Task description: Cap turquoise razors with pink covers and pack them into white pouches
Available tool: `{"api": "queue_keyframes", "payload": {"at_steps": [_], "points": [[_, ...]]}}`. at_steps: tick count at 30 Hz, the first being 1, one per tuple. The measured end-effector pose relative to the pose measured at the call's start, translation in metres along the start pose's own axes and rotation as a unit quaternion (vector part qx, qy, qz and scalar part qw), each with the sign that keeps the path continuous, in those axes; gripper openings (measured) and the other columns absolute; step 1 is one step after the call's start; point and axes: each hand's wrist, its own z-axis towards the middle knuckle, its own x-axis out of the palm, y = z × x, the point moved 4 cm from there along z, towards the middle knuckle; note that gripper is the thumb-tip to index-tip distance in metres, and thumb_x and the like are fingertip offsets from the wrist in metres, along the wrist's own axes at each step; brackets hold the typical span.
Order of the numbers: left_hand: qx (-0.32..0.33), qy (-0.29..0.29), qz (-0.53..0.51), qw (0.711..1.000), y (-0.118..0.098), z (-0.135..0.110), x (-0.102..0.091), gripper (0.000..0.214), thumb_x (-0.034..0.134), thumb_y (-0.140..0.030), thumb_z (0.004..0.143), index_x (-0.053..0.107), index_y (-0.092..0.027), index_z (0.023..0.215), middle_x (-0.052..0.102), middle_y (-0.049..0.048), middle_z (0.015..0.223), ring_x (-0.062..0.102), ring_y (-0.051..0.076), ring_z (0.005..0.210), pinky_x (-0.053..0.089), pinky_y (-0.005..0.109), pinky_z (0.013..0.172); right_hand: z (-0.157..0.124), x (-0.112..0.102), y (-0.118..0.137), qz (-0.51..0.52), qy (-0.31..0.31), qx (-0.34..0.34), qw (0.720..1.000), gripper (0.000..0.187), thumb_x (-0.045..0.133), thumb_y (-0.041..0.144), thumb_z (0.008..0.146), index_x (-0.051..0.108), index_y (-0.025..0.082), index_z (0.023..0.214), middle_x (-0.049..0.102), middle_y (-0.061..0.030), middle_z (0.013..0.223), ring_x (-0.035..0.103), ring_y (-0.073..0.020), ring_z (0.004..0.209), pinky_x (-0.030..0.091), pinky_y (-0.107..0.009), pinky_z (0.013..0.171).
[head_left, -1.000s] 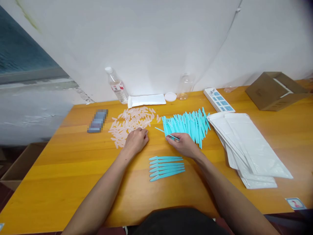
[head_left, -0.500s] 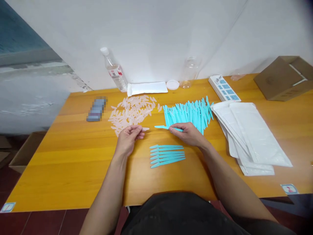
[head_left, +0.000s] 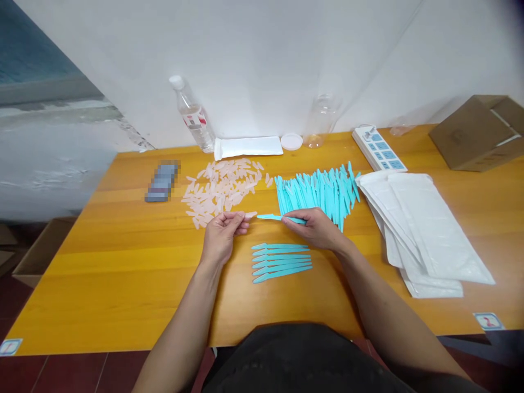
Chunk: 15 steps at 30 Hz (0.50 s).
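Note:
My left hand [head_left: 223, 233] pinches a pale pink cap [head_left: 248, 215] just above the wooden table [head_left: 123, 273]. My right hand [head_left: 317, 226] grips a turquoise stick [head_left: 272, 217] by its handle, tip pointing left at the cap; the two ends almost touch. Behind my left hand lies a scatter of pink caps [head_left: 221, 188]. Behind my right hand is a heap of turquoise sticks [head_left: 319, 191]. Several capped sticks [head_left: 280, 261] lie in a neat row in front of both hands.
White pouches [head_left: 421, 229] are stacked at the right. Along the wall stand a water bottle [head_left: 192, 114], a flat white pack [head_left: 248, 146], a lid [head_left: 292, 141], a clear jar [head_left: 321, 117], a power strip [head_left: 379, 148] and a cardboard box [head_left: 478, 134]. A blurred dark object [head_left: 162, 181] lies left.
My left hand lifted a pink cap from the scatter and my right hand pulled one turquoise stick off the heap; both came together over the row of sticks.

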Motion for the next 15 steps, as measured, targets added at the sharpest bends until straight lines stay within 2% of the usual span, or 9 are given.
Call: {"api": "queue_keyframes", "payload": {"at_steps": [3, 9, 12, 15], "points": [[0.0, 0.008, 0.016, 1.0, 0.001, -0.002, 0.003, 0.038, 0.089, -0.039, 0.065, 0.069, -0.012, 0.083, 0.076, 0.0051, 0.077, 0.067, 0.01, 0.06, 0.054, 0.02, 0.057, 0.0, 0.001, 0.001, -0.01, 0.007, -0.003, 1.0, 0.04, 0.049, 0.045, 0.097, 0.078, 0.018, 0.097, 0.078, -0.0005, 0.092, 0.068, -0.0189, 0.082, 0.047, -0.025, 0.074], [0.0, 0.078, 0.117, 0.99, 0.004, -0.01, 0.014, 0.035, 0.083, -0.045, 0.074, 0.071, -0.013, 0.084, 0.076, 0.0051, 0.078, 0.065, 0.012, 0.063, 0.051, 0.023, 0.062, -0.003, 0.004, 0.013, -0.077, 0.03, -0.058, 0.995, 0.035, 0.048, 0.041, 0.1, 0.077, 0.021, 0.1, 0.076, -0.0022, 0.091, 0.065, -0.0151, 0.078, 0.043, -0.024, 0.071], [0.021, 0.132, 0.25, 0.959, 0.002, -0.013, 0.006, 0.033, 0.078, -0.047, 0.078, 0.075, -0.015, 0.085, 0.074, 0.0028, 0.076, 0.06, 0.011, 0.062, 0.044, 0.022, 0.057, -0.007, 0.006, 0.021, -0.183, 0.067, -0.075, 0.978, 0.032, 0.05, 0.038, 0.101, 0.077, 0.022, 0.096, 0.073, -0.0039, 0.086, 0.063, -0.0152, 0.077, 0.039, -0.024, 0.069], [0.1, 0.156, 0.384, 0.905, -0.003, -0.017, -0.004, 0.027, 0.069, -0.044, 0.087, 0.075, -0.017, 0.084, 0.068, 0.0002, 0.071, 0.056, 0.012, 0.061, 0.039, 0.023, 0.056, -0.01, 0.009, 0.024, -0.265, 0.115, -0.043, 0.957, 0.025, 0.055, 0.032, 0.099, 0.077, 0.022, 0.096, 0.072, -0.0052, 0.09, 0.064, -0.0164, 0.08, 0.037, -0.025, 0.068]]}}
